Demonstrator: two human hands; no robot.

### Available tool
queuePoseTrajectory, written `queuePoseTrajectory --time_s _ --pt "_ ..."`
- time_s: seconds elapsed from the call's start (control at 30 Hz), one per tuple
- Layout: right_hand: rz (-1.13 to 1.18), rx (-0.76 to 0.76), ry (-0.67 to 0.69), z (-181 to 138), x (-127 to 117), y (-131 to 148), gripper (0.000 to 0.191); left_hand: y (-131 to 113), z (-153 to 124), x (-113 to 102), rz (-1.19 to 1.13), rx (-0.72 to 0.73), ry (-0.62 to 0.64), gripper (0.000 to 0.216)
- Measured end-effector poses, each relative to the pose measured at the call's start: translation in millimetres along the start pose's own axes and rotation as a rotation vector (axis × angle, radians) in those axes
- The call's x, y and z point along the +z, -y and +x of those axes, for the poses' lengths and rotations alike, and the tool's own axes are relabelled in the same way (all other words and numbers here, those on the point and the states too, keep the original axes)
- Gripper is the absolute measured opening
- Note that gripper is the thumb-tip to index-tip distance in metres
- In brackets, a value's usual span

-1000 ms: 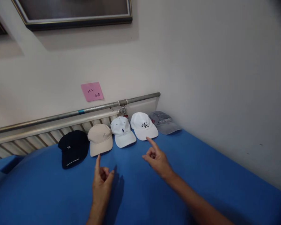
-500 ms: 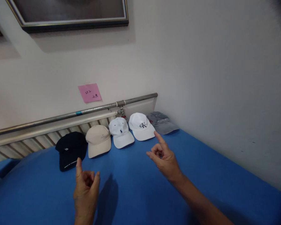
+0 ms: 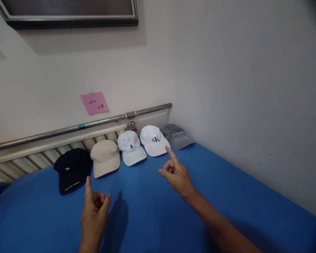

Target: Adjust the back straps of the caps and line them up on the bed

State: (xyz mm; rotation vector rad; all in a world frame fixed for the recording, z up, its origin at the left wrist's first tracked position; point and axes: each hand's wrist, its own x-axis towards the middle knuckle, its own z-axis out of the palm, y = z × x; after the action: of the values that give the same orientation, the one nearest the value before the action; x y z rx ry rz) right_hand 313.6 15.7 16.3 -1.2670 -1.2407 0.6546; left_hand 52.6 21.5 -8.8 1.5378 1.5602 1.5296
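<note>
We've L hand (image 3: pixel 93 212) in front of the beige cap (image 3: pixel 105 158) & R hand (image 3: pixel 177 176) off its R, thumb & index apart on both; can't tell if R fingertip (image 3: pixel 168 148) touches CK cap (image 3: pixel 154 143). Black cap (image 3: pixel 73 168) is just L of beige; small-logo white cap (image 3: pixel 130 149), CK & grey cap (image 3: pixel 180 138) run R, radiator (image 3: pixel 28 161) behind.

Left of the frame, a black cap (image 3: pixel 80 158) shows white lettering on its brim. Towards the centre come a beige cap (image 3: pixel 104 154), a white emblem cap (image 3: pixel 124 144) (its little figure dark blue) and a white lettered cap (image 3: pixel 147 133) marked in black, then a grey cap (image 3: pixel 183 140) with a red patch. Plain blue surface (image 3: pixel 147 211) fills the lower frame; the note (image 3: pixel 93 108) left of centre is pink.
</note>
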Motion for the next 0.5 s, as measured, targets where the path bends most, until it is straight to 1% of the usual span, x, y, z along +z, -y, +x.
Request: queuePoseTrajectory --time_s 0.1,0.17,0.23,0.3,0.37,0.47,0.5 --pt "0.012 0.023 0.008 -0.8 1.3 0.3 0.082 -0.6 -0.2 -0.2 0.001 -0.017 0.001 0.101" --pt "0.032 0.046 0.030 -0.6 2.3 -1.9 0.082 2.9 0.8 -0.2 0.041 -0.024 0.027 0.101" --pt "0.066 0.074 0.045 2.3 1.5 -7.6 0.083 11.0 2.6 0.8 0.109 -0.028 0.098 0.101" --pt "0.108 0.108 0.013 9.3 -3.4 -17.6 0.080 22.8 4.0 3.7 0.150 -0.025 0.207 0.099" --pt "0.173 0.176 -0.098 20.3 -13.8 -31.2 0.070 36.1 4.4 8.0 0.168 -0.008 0.289 0.091" --pt "0.349 0.348 -0.379 41.4 -36.5 -54.8 0.049 54.4 3.6 14.6 0.204 -0.008 0.371 0.081" --pt "0.396 0.383 -0.454 48.5 -44.4 -62.6 0.044 59.6 3.1 16.5 0.216 -0.025 0.402 0.079"
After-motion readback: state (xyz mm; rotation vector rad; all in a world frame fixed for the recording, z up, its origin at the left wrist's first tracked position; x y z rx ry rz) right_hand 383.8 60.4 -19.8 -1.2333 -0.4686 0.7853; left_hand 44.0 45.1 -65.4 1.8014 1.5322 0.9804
